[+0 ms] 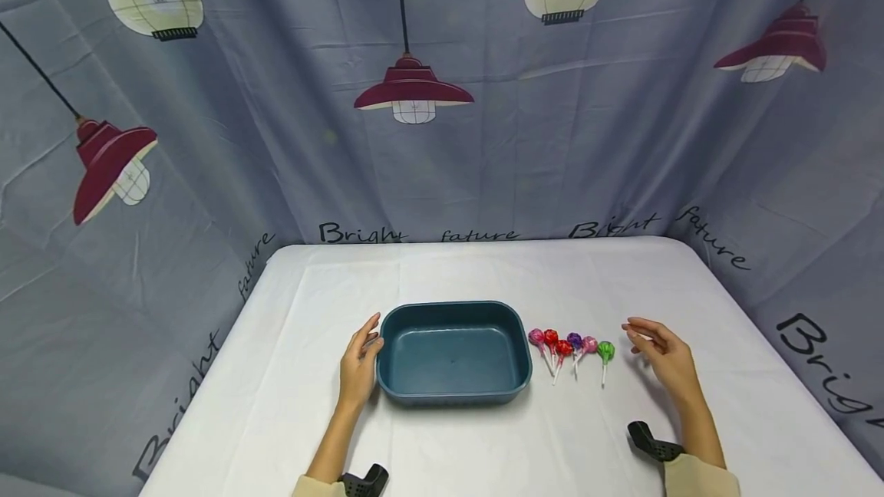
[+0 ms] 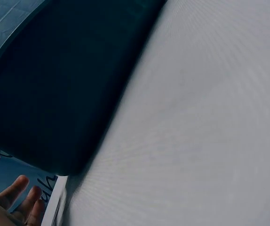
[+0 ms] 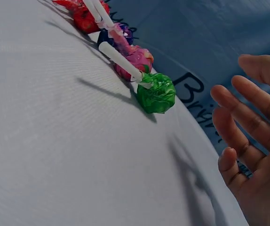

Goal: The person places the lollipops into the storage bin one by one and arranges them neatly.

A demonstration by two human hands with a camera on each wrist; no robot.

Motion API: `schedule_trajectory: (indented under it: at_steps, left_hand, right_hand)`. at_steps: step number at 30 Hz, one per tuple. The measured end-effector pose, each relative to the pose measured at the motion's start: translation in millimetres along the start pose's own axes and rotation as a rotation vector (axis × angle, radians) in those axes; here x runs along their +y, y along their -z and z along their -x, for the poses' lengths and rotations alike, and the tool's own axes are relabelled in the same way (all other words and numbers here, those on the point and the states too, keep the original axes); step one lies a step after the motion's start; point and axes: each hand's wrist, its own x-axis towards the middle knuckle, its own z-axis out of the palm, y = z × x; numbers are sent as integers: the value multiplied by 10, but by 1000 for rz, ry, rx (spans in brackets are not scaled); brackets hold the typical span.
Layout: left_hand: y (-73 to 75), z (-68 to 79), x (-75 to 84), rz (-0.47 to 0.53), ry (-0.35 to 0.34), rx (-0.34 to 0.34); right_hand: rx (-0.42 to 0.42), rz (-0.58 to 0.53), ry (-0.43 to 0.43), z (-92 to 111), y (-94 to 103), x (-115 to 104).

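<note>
A dark teal rectangular bin (image 1: 453, 397) with rounded corners stands on the white table, its inside bare. My left hand (image 1: 359, 368) is at the bin's left side, fingertips right at the rim, fingers relaxed. Just right of the bin lies a row of wrapped lollipops: pink (image 1: 536, 337), red (image 1: 564, 348), purple (image 1: 575, 340) and, at the right end, a green lollipop (image 1: 605, 351). Their white sticks point toward me. To the right of the green lollipop hovers my right hand (image 1: 664, 355), apart from it, fingers loosely bent and holding nothing (image 3: 257, 127).
A white cloth covers the table (image 1: 470, 274). Grey-blue curtains (image 1: 428, 167) printed with lamps and lettering hang behind and on both sides. Each wrist carries a black camera mount, such as the right mount (image 1: 654, 443).
</note>
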Motion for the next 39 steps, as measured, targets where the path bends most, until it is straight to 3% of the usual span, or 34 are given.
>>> schedule_trajectory:
  at_steps: [5,9,12,18,24,33,39]
  left_hand:
    - [-10,18,-53,6,34,-54]
    - [-52,-18,-247,47,39,-92]
    - [-71,-37,-394,56,33,-89]
    - [-82,-36,-469,46,-7,-70]
    - [-91,-39,-440,72,18,-83]
    - [-53,7,-103,82,27,-107]
    - [-52,9,-59,85,50,-114]
  right_hand:
    - [-66,40,-20,40,-33,30]
    - [-101,93,-31,55,-34,23]
    - [-152,125,-12,65,-56,15]
    - [-203,141,6,58,-140,0]
    - [-187,208,-15,73,-167,5]
    - [-193,299,-17,71,-187,53]
    - [-146,327,7,53,-207,69]
